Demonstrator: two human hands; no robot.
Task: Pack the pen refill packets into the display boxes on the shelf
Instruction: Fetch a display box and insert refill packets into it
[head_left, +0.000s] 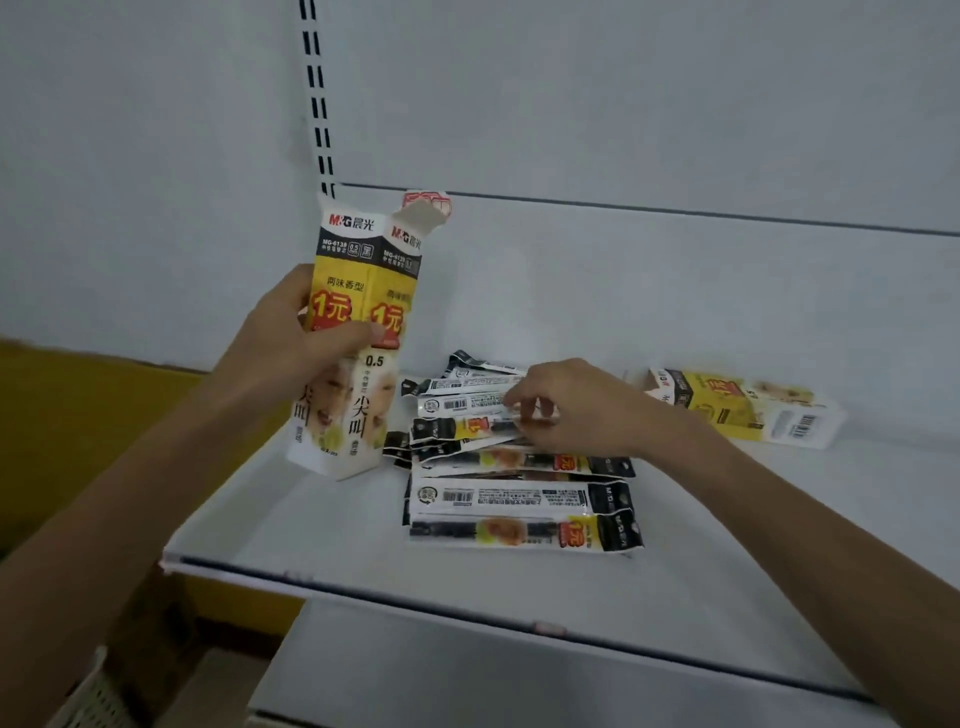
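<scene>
My left hand (301, 338) grips a tall yellow, white and black display box (358, 291) around its middle and holds it upright just above the white shelf (519, 597), its torn top flap open. A loose pile of long pen refill packets (519, 483) lies on the shelf to the right of the box. My right hand (571, 410) reaches over the far part of the pile, and its fingertips pinch the end of one packet (467, 427). A second display box (737, 405) lies on its side at the right, behind my right wrist.
The shelf's pale back panel (623, 104) rises behind, with a slotted upright (319, 104) at the left. A lower shelf (467, 686) juts out below the front edge. A yellow surface (78, 415) and a perforated white basket (88, 696) sit at the lower left.
</scene>
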